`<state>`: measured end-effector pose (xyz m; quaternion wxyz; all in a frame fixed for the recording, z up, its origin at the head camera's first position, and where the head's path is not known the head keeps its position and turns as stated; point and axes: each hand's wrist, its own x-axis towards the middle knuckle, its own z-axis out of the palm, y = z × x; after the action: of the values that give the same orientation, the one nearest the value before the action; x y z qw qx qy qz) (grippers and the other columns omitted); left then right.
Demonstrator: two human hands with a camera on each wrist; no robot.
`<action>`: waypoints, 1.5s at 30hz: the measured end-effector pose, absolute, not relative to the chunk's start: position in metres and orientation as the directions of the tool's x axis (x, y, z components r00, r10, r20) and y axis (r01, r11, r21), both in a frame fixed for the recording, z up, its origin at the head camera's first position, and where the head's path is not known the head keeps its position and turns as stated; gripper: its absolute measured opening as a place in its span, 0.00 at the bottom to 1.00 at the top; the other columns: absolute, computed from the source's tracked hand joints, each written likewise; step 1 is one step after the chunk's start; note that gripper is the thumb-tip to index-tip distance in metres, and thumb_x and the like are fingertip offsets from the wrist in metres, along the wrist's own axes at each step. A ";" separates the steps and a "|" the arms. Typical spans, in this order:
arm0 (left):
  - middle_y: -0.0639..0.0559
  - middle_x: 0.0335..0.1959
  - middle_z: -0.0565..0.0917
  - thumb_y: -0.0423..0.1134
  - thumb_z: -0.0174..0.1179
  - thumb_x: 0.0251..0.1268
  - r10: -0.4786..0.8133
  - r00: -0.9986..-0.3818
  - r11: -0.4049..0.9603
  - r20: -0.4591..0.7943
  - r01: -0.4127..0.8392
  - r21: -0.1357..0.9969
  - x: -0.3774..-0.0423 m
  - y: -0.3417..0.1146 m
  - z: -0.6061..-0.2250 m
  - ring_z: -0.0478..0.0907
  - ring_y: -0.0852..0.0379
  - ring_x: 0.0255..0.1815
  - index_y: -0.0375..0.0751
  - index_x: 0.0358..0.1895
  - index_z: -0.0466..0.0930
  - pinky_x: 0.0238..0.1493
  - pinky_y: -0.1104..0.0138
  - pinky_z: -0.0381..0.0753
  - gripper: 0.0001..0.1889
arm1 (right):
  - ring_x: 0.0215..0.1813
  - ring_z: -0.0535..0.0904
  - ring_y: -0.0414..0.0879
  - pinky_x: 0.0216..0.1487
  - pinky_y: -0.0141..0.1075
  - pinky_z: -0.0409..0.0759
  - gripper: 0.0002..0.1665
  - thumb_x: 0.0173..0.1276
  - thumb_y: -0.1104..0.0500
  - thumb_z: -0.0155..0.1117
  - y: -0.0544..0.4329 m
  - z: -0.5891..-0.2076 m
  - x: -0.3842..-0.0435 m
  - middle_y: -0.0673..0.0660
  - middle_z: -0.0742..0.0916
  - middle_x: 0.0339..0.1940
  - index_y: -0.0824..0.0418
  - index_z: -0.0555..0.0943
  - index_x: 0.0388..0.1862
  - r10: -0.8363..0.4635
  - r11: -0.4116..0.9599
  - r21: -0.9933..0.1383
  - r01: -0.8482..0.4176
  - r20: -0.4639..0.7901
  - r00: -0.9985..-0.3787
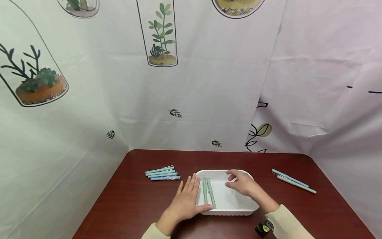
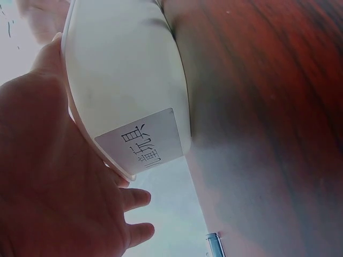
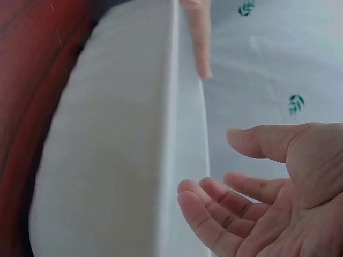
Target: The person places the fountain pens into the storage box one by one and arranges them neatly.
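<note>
A white tray (image 1: 229, 211) stands on the table, with two light green pens (image 1: 211, 194) lying side by side in its left part. My left hand (image 1: 186, 200) rests along the tray's left rim, fingers straight and thumb at the near left corner. From the left wrist view, the palm lies against the rim, above a printed label (image 2: 143, 140) on the tray's side. Over the right part of the tray hovers my right hand (image 1: 243, 183), its fingers loosely bent. The right wrist view shows nothing between the thumb and fingers (image 3: 201, 214).
Several blue and green pens (image 1: 162, 173) lie in a bundle on the dark red table (image 1: 119, 205), left of the tray. To the right lie a blue pen (image 1: 289, 177) and a pale green pen (image 1: 296, 184). A patterned white cloth (image 1: 191, 86) hangs behind the table.
</note>
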<state>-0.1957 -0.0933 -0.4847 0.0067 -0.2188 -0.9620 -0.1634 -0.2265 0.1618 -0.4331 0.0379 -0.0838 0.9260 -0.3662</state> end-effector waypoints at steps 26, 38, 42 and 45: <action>0.40 0.83 0.50 0.75 0.57 0.59 0.426 -0.900 0.853 0.090 0.432 0.292 -0.196 -0.093 -0.484 0.51 0.39 0.82 0.36 0.81 0.52 0.77 0.40 0.50 0.58 | 0.60 0.80 0.65 0.50 0.51 0.83 0.37 0.67 0.52 0.72 0.280 -0.430 -0.216 0.71 0.80 0.64 0.67 0.73 0.70 -0.156 0.730 -0.668 -0.149 0.049 -0.987; 0.41 0.83 0.49 0.75 0.58 0.59 0.425 -0.902 0.850 0.080 0.428 0.307 -0.194 -0.093 -0.483 0.51 0.39 0.82 0.36 0.81 0.52 0.77 0.39 0.50 0.58 | 0.59 0.82 0.62 0.51 0.52 0.81 0.35 0.66 0.53 0.73 0.321 -0.450 -0.210 0.70 0.82 0.62 0.68 0.75 0.68 -0.117 0.805 -0.564 -0.184 0.153 -0.981; 0.40 0.83 0.50 0.75 0.58 0.59 0.425 -0.902 0.851 0.080 0.428 0.305 -0.194 -0.093 -0.483 0.51 0.39 0.82 0.36 0.81 0.52 0.77 0.40 0.50 0.58 | 0.55 0.85 0.56 0.51 0.47 0.80 0.35 0.65 0.52 0.74 0.333 -0.454 -0.208 0.66 0.85 0.58 0.65 0.77 0.67 -0.095 0.826 -0.534 -0.181 0.184 -0.978; 0.40 0.83 0.50 0.75 0.58 0.59 0.423 -0.902 0.853 0.082 0.427 0.300 -0.194 -0.093 -0.483 0.51 0.39 0.82 0.36 0.81 0.52 0.77 0.40 0.50 0.58 | 0.55 0.84 0.62 0.51 0.53 0.78 0.35 0.65 0.53 0.74 0.341 -0.456 -0.207 0.68 0.86 0.54 0.66 0.76 0.67 -0.081 0.832 -0.526 -0.174 0.195 -0.978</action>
<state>-0.1943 -0.0929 -0.4828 0.0064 -0.2210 -0.9625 -0.1571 -0.2072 0.3407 -0.4564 -0.0822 -0.0670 0.9536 -0.2818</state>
